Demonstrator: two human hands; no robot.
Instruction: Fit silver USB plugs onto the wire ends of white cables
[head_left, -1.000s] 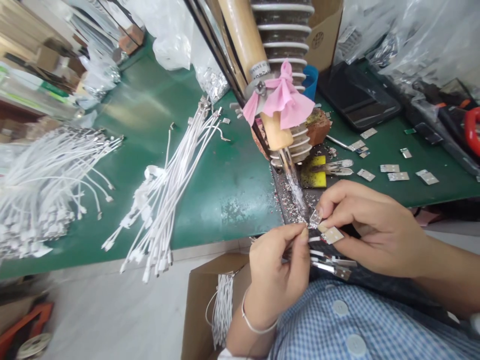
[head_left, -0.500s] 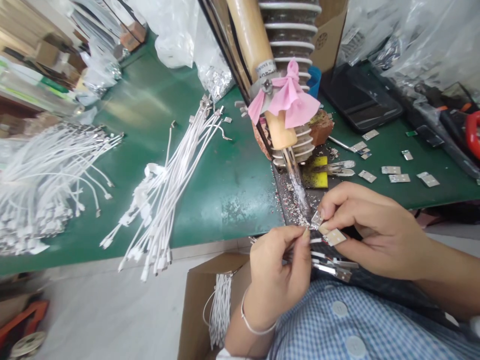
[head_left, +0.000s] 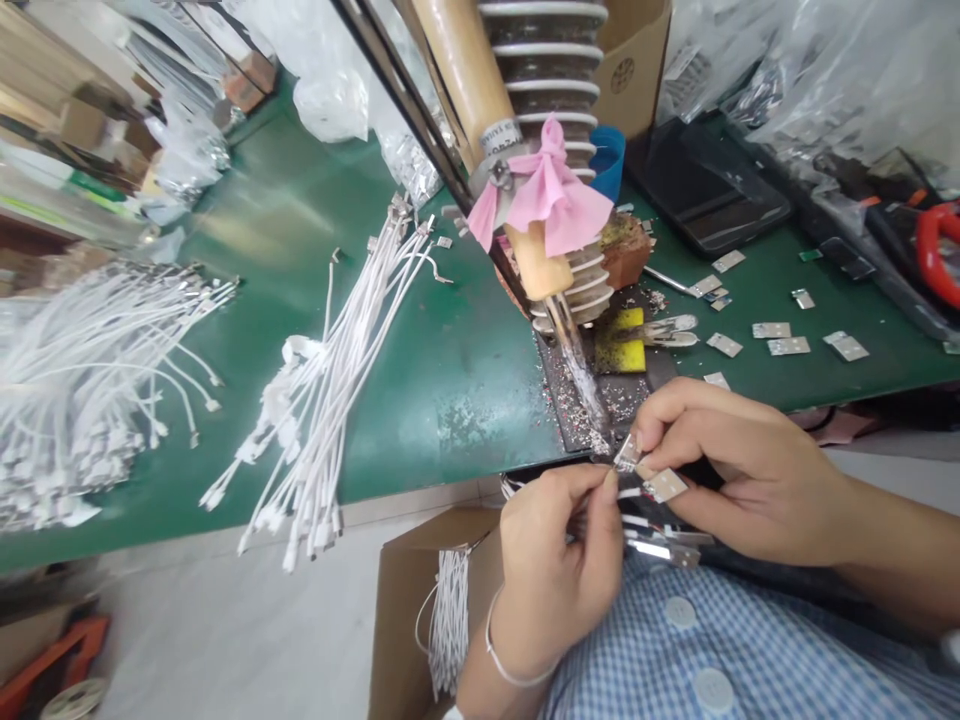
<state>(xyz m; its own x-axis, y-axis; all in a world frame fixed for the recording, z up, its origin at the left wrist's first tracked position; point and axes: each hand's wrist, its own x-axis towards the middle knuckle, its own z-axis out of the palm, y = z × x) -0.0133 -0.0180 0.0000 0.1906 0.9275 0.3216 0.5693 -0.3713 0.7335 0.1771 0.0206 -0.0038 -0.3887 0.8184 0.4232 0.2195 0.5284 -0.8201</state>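
Observation:
My left hand (head_left: 564, 548) is closed in a pinch on white USB cables, whose metal plug ends (head_left: 660, 550) stick out to the right beneath the fingers. My right hand (head_left: 739, 475) pinches a small metal USB connector (head_left: 627, 453) between thumb and finger. Another flat connector (head_left: 666, 486) lies just under those fingertips, beside a white cable end. Both sets of fingertips nearly meet below the silvery tip of a clamped soldering iron (head_left: 577, 375) with a wooden handle. Whether the connector touches the tip is hard to see.
Bundled white cables (head_left: 337, 380) and a larger cable pile (head_left: 97, 370) lie on the green table (head_left: 405, 430). Loose connectors (head_left: 787, 346), a yellow sponge (head_left: 626, 340) and tweezers (head_left: 670, 331) are behind my right hand. Below stands a cardboard box (head_left: 401, 600) with cables.
The whole view has shifted slightly. Both hands keep their pinches, and the connector in my right hand sits a little lower relative to the soldering iron's tip.

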